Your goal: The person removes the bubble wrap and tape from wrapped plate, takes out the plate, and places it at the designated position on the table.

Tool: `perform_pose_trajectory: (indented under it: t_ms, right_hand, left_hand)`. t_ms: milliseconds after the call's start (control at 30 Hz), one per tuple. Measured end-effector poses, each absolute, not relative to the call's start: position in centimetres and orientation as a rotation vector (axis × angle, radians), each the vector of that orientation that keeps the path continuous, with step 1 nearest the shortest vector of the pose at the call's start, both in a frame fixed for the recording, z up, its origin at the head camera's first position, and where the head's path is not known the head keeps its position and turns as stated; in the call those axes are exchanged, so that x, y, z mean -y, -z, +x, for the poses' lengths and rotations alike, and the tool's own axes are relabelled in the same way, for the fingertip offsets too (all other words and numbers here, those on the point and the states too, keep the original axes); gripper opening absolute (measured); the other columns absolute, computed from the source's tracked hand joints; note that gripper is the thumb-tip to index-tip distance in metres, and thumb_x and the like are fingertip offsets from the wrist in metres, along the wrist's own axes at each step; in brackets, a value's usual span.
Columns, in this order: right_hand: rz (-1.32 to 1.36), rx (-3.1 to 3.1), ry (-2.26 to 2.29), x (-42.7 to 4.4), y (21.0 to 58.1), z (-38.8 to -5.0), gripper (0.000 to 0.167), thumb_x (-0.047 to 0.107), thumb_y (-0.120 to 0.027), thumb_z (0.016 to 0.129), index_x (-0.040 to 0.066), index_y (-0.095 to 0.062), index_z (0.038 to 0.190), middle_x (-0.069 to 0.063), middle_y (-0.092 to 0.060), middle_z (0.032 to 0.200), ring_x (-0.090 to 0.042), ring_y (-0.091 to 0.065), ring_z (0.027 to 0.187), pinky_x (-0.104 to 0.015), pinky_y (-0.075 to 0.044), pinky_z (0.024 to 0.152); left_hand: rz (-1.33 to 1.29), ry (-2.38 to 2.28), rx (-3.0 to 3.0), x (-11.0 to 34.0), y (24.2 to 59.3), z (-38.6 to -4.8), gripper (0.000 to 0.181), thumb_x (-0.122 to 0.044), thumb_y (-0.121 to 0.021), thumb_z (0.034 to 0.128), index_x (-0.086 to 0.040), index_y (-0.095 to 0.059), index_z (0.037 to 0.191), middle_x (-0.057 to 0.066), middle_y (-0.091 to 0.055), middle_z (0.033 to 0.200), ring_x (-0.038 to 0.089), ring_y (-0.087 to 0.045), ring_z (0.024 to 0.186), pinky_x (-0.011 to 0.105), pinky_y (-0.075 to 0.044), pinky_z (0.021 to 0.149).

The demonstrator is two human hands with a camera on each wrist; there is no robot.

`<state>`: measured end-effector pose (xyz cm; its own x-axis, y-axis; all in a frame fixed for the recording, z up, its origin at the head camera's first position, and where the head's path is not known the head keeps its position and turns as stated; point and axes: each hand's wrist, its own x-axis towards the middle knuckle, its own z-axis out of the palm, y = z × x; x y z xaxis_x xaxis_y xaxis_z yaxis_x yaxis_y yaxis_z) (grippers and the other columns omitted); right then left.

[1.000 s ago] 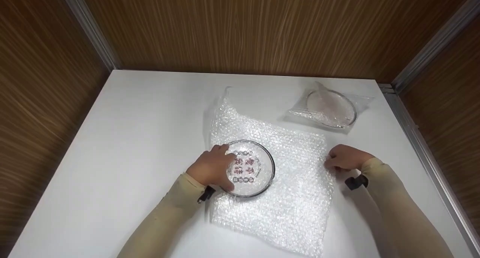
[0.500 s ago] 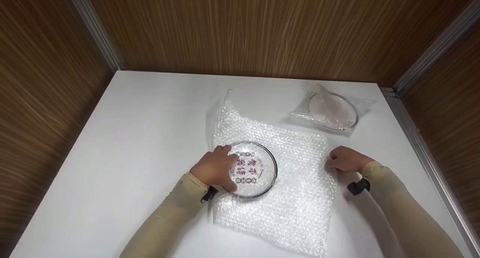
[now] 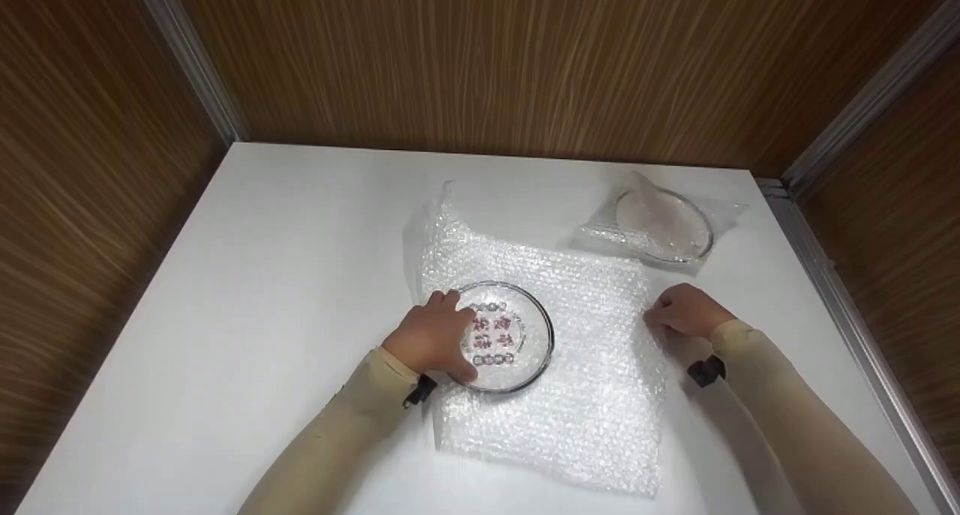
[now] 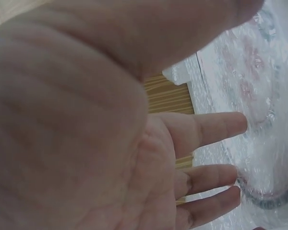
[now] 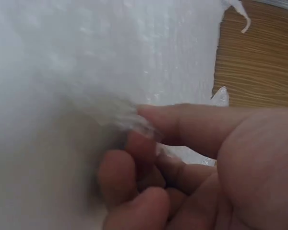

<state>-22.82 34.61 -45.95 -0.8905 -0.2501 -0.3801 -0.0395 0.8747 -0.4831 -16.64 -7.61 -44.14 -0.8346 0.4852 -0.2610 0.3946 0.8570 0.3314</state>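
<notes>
Head view: bubble wrap (image 3: pixel 589 399) lengthwise front to back, round dish (image 3: pixel 507 338) flat.

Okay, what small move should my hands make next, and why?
Probably fold the clear plastic bubble wrap leftward over the round, clear, glass-looking dish with red printing. Your bare right hand pinches the wrap's right edge, your bare left hand rests at the dish's left rim, and the dish sits nearer the wrap's left side, leaving a wide stretch to fold.
</notes>
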Motion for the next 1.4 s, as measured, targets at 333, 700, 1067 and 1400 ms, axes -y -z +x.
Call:
perform_pose_trajectory:
  t_ms: [333,700,1067,1400]
  right_hand:
    - [-0.113,-2.560,0.820,-35.1,46.0,-23.5,0.020,0.023,-0.067,0.097,0.007,-0.065,0.085,0.004,-0.055,0.076,-0.014,-0.050,0.075,-0.029,-0.042,0.070]
    - [-0.164,-2.701,0.796,-34.3,46.7,-23.7,0.019,0.017,-0.067,0.092,0.007,-0.065,0.075,0.004,-0.057,0.074,-0.016,-0.050,0.074,-0.031,-0.041,0.072]
    - [-0.142,-2.975,0.732,-32.8,43.9,-22.0,0.027,0.024,-0.060,0.098,0.000,-0.068,0.107,-0.015,-0.069,0.095,-0.029,-0.062,0.083,-0.042,-0.047,0.073]
    - [-0.717,-3.091,0.616,-26.4,43.9,-20.2,0.015,0.009,-0.069,0.093,0.003,-0.076,0.104,-0.011,-0.072,0.096,-0.030,-0.069,0.086,-0.048,-0.057,0.077]
  left_hand:
    - [0.646,-0.349,-2.690,7.5,44.1,-16.5,0.080,-0.045,-0.091,0.0719,-0.004,-0.063,0.135,0.021,-0.049,0.143,0.038,-0.046,0.127,0.050,-0.053,0.093]
    - [0.654,-0.379,-2.720,7.7,44.2,-16.3,0.079,-0.045,-0.093,0.0697,-0.003,-0.064,0.131,0.022,-0.052,0.138,0.038,-0.048,0.122,0.049,-0.055,0.086]
    - [0.659,-0.410,-2.732,8.0,44.2,-15.7,0.081,-0.042,-0.094,0.0697,-0.001,-0.064,0.132,0.026,-0.049,0.143,0.041,-0.047,0.126,0.051,-0.054,0.089]
    - [0.651,-0.404,-2.737,8.2,44.0,-15.7,0.081,-0.043,-0.093,0.0706,-0.001,-0.063,0.132,0.027,-0.048,0.145,0.042,-0.046,0.127,0.050,-0.054,0.089]
